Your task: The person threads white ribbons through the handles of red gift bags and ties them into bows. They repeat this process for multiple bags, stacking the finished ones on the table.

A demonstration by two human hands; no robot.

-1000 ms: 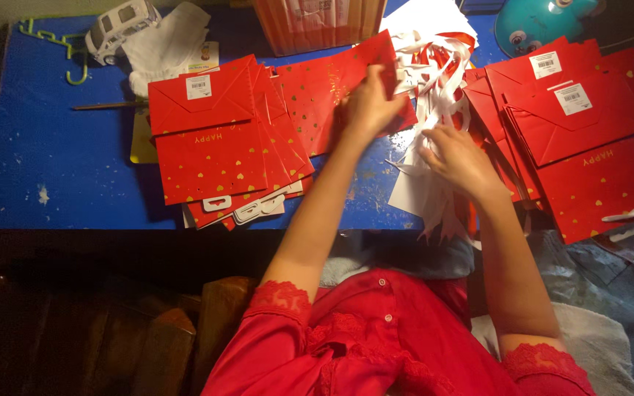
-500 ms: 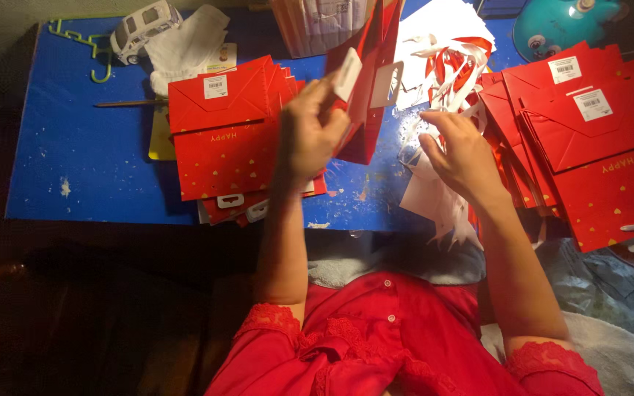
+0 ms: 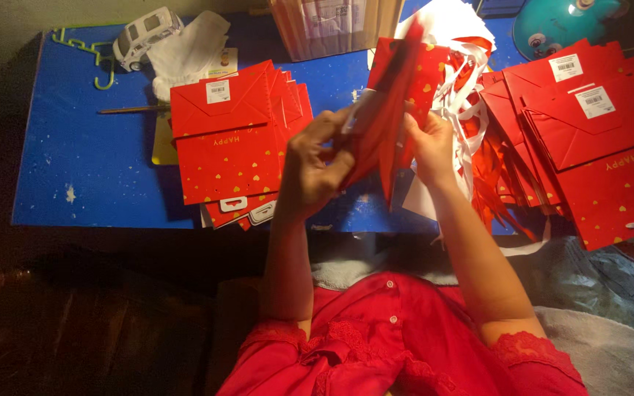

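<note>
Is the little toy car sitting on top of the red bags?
No, the toy car sits at the blue table's far corner, apart from the red bags.

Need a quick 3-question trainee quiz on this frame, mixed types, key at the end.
1. True or false: both hands hold the same red bag.
2. Which thing lies at the far left edge of the blue table? A) green hanger B) teal lamp C) toy van
3. Fill in: the stack left of the left hand is made of flat red ____.

Key: 1 true, the right hand has a grip on it too. 2 A, the green hanger. 3 bags, the left stack.
</note>
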